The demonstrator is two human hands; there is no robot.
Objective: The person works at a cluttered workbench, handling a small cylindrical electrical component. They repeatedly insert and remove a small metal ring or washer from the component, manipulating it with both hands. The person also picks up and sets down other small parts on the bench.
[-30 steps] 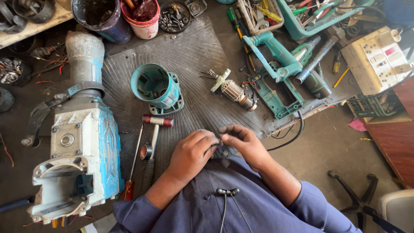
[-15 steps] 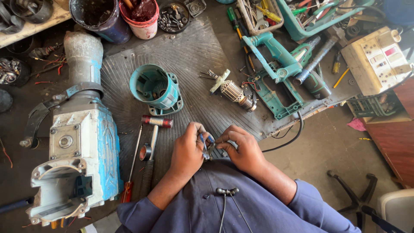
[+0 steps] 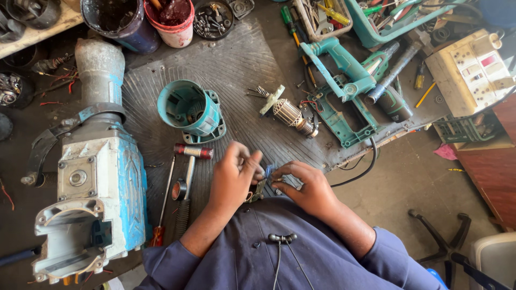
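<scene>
My left hand [image 3: 232, 177] and my right hand [image 3: 305, 187] meet close to my chest over a ribbed black mat [image 3: 236, 64]. Between their fingertips they pinch a small dark metal part with a blue bit [image 3: 264, 181]; most of it is hidden by the fingers. Just beyond the hands lie a motor armature [image 3: 287, 114] and a teal round motor housing [image 3: 190, 110]. A small hammer [image 3: 185, 177] and a red-handled screwdriver [image 3: 163, 201] lie left of my left hand.
A big blue-and-grey demolition hammer body [image 3: 91, 182] fills the left side. A teal tool handle shell [image 3: 344, 91] lies at the right of the mat. Buckets [image 3: 161, 16], a tray of screws [image 3: 212, 19], tool baskets [image 3: 376, 21], a beige switch box [image 3: 473, 67] ring the far edge.
The two hands have shifted slightly and opened up around the small part, which now shows between the fingertips. Everything on the mat has stayed put.
</scene>
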